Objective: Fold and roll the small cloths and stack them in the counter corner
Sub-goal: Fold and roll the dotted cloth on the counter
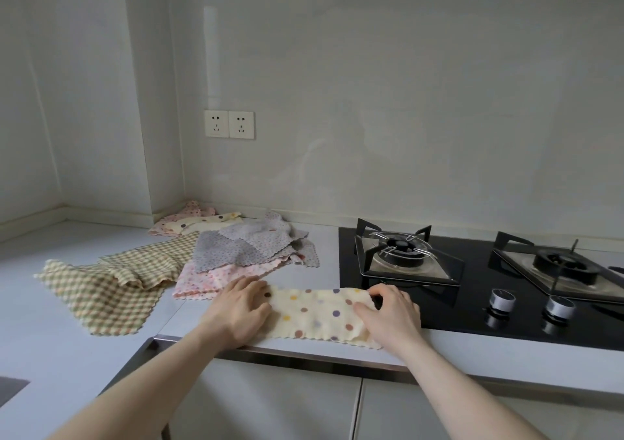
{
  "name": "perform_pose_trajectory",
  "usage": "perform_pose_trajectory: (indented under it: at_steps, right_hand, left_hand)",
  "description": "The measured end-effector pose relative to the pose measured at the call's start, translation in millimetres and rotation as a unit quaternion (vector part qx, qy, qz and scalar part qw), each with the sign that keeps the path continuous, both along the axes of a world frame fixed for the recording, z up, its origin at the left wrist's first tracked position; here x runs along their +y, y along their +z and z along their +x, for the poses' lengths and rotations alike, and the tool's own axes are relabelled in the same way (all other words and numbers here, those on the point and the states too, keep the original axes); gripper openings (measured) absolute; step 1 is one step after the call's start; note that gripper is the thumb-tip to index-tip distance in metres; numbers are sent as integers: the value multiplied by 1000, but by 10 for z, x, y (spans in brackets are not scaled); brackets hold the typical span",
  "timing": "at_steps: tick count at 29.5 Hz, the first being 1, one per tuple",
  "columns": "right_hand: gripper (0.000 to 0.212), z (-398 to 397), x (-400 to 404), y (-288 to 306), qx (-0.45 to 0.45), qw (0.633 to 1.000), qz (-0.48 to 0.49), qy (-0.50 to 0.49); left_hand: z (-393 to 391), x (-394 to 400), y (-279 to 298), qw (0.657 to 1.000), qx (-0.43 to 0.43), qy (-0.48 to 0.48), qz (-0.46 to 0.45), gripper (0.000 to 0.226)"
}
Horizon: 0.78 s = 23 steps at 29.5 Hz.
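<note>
I have the cream polka-dot cloth (315, 313) folded into a long strip at the near edge of the table (67, 345), lying crosswise in front of me at about 12 o'clock. My left hand (241, 308) lies on its left end, fingers curled over the fabric and pinching the far corner. My right hand (391, 311) grips the right end, fingertips bent down into the cloth; that hand hides the end itself, so I cannot see how the fabric is turned under it.

At about 10 o'clock from the strip lies the green gingham cloth (101, 291), spread out and rumpled. At 11 o'clock a pink spotted cloth (209, 279) lies partly under grey floral cloths (250, 242), which overlap so that I cannot count them. Farther away at 11 o'clock, against the wall in the corner, more cloths (196, 220) lie heaped: pink spotted ones and a cream dotted one, mostly covering one another.

At 2 o'clock is the black gas hob (472, 318), touching the cloth's right end or just beside it. Its left burner (401, 248) is whole in view; the right burner (560, 265) is cut off by the frame edge. Two knobs (503, 301) stand at its front. Two wall sockets (229, 124) sit at 11 o'clock, high up.
</note>
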State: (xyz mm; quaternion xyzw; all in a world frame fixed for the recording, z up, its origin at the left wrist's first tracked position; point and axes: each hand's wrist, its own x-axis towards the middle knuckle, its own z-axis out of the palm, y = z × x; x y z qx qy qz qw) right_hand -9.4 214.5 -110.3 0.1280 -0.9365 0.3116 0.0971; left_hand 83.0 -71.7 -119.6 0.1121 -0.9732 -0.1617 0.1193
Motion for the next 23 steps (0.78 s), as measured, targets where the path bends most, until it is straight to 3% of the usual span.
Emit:
perform_pose_trajectory:
  at_steps: [3,10,16,23]
  right_hand:
    - [9,9,39,-11,-11,995,-95,9]
    - [19,-31,52,124,-42,973,-225,-5]
    - [29,-102,-168,521,-71,968,-239,14]
    - [31,3,-654,730,-92,979,-176,50]
  left_hand:
    - [-4,-14,3,1000,3,6,8,76]
    - [24,-39,18,998,39,17,49,50]
    - [65,-48,47,997,41,10,66,46]
    - [70,-42,43,996,43,7,74,46]
